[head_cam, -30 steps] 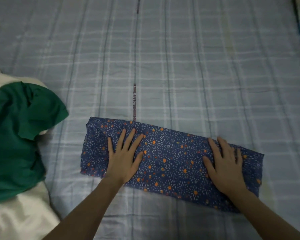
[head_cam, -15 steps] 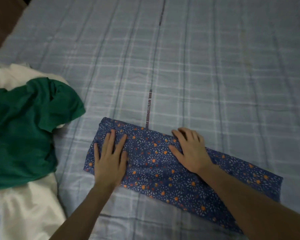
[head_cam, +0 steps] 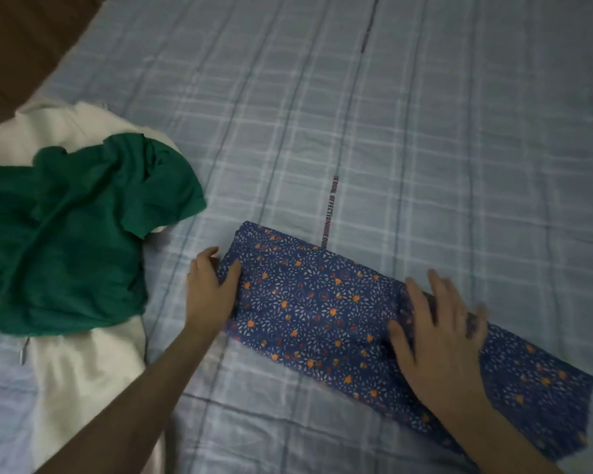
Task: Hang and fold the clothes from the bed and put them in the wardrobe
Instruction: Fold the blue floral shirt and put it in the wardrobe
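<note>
- While the left hand (head_cam: 210, 291) grips the short left end of the blue floral cloth (head_cam: 322, 313), its thumb lies on top of the fabric and its fingers curl round the edge, partly hidden beneath.
- Flat and spread, the right hand (head_cam: 435, 336) presses palm down on the cloth right of its middle; its fingertips are blurred.
- Folded into a long narrow band, the blue cloth with orange and white flowers runs slantwise from the centre of the frame down to the lower right corner, lying flat on the bed (head_cam: 425, 148).
- Both bare forearms come in from the bottom edge, the left from lower left, the right from lower right.
- Just left of the left hand, in the left part of the frame, a crumpled green garment (head_cam: 65, 234) lies on top of a white garment (head_cam: 83, 381), which spreads out above and below it.
- Covering the bed is a pale blue checked sheet with a dark stripe of lettering (head_cam: 329, 210) running up from the far edge of the blue cloth.
- At the upper left corner a dark brown area (head_cam: 18, 46) shows beyond the bed's edge; what it is cannot be told.
</note>
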